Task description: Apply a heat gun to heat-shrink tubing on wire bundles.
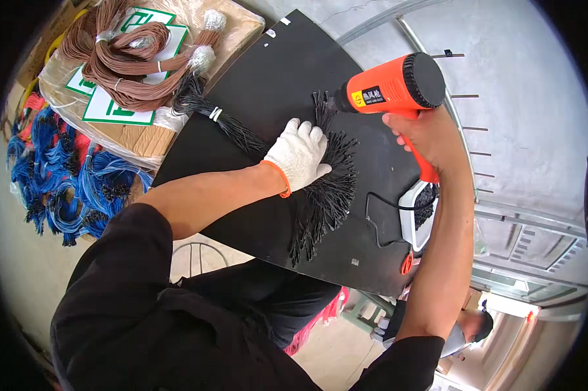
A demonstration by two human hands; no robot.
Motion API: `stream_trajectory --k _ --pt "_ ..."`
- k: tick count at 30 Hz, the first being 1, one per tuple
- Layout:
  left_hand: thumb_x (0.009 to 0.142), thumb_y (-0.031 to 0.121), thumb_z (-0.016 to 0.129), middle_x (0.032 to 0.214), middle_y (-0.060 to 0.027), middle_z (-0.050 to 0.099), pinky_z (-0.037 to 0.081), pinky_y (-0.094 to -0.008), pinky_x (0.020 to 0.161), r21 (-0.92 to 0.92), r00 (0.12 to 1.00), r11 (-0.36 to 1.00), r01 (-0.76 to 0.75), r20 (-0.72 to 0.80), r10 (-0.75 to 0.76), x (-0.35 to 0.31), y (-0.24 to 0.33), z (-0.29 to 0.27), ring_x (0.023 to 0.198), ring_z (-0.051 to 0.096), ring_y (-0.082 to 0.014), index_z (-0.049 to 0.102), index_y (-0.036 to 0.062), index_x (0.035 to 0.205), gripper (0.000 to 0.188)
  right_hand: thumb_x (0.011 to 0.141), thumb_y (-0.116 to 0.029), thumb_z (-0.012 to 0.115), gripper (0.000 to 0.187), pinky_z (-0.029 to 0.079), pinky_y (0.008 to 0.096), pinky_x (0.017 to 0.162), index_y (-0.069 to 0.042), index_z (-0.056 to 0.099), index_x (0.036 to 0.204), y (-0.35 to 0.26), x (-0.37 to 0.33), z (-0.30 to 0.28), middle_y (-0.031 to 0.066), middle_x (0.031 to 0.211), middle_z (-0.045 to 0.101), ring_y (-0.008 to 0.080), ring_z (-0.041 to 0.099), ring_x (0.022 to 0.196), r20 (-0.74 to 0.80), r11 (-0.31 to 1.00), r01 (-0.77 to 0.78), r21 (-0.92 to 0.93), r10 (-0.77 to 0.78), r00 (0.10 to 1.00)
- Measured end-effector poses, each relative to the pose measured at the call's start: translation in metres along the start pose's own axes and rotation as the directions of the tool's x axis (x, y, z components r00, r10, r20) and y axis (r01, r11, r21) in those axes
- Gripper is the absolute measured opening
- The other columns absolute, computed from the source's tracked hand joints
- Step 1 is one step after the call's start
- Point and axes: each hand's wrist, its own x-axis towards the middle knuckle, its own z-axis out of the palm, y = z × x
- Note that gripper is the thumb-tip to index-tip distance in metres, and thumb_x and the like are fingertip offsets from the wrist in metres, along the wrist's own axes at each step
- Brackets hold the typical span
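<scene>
A bundle of thin black wires point(238, 132), tied with a white band, runs across the dark table and fans out at its ends point(336, 176). My left hand point(298, 153), in a white knit glove with an orange cuff, lies on top of the wires, fingers slightly apart and thumb out to the right. Bare, my right hand point(424, 133) is wrapped round the handle of an orange heat gun point(385, 85). The gun's dark nozzle points left, close to a small group of wire ends point(322, 109) set apart from the fan.
On the table's right stand a white tray point(407, 220) of small black pieces and red-handled scissors point(406, 263); a black cord point(375, 221) loops nearby. Brown wire coils point(128, 78) lie on a wrapped carton at left, blue wire bundles point(66, 176) below. Another person point(463, 326) is at lower right.
</scene>
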Motion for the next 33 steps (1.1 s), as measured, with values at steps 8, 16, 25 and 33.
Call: stream_trajectory --k 8,16,25,33 --pt "0.1 0.054 0.064 0.107 -0.0132 0.067 0.046 -0.0482 0.103 0.002 1.0 1.0 0.012 0.025 -0.012 -0.002 0.001 -0.002 0.108 0.062 -0.0321 0.07 0.001 0.119 0.057 0.089 -0.023 0.085 0.034 0.055 0.0307 0.062 -0.003 0.072 0.113 0.013 0.005 -0.01 0.0031 0.082 0.069 0.0122 0.065 0.068 -0.034 0.996 -0.081 0.045 0.083 0.996" --pt "0.1 0.053 0.065 0.104 -0.0134 0.068 0.047 -0.0475 0.098 0.006 1.0 1.0 -0.004 0.019 0.004 -0.001 0.002 -0.005 0.104 0.064 -0.0319 0.073 0.0025 0.107 0.051 0.088 -0.023 0.086 0.035 0.054 0.0296 0.059 -0.002 0.072 0.112 0.021 0.007 -0.01 0.0032 0.081 0.069 0.0124 0.065 0.065 -0.022 0.993 -0.101 0.064 0.103 0.994" --pt "0.098 0.052 0.067 0.102 -0.0146 0.068 0.047 -0.0472 0.102 -0.017 1.0 0.999 -0.028 -0.012 0.028 -0.003 0.004 0.0 0.103 0.065 -0.0333 0.071 0.0028 0.105 0.049 0.09 -0.021 0.086 0.032 0.054 0.0295 0.061 -0.002 0.072 0.111 0.012 0.008 -0.007 0.0026 0.081 0.069 0.0121 0.065 0.067 -0.039 0.996 -0.087 -0.006 0.087 0.995" --pt "0.098 0.053 0.067 0.104 -0.0148 0.068 0.047 -0.0473 0.102 -0.036 0.999 0.999 -0.029 0.013 0.03 -0.003 0.006 0.0 0.106 0.064 -0.0337 0.071 0.0018 0.111 0.053 0.09 -0.022 0.086 0.032 0.055 0.0294 0.064 -0.002 0.073 0.111 0.002 0.001 0.0 0.0028 0.084 0.071 0.0119 0.065 0.07 0.017 0.997 -0.038 0.072 0.037 0.999"
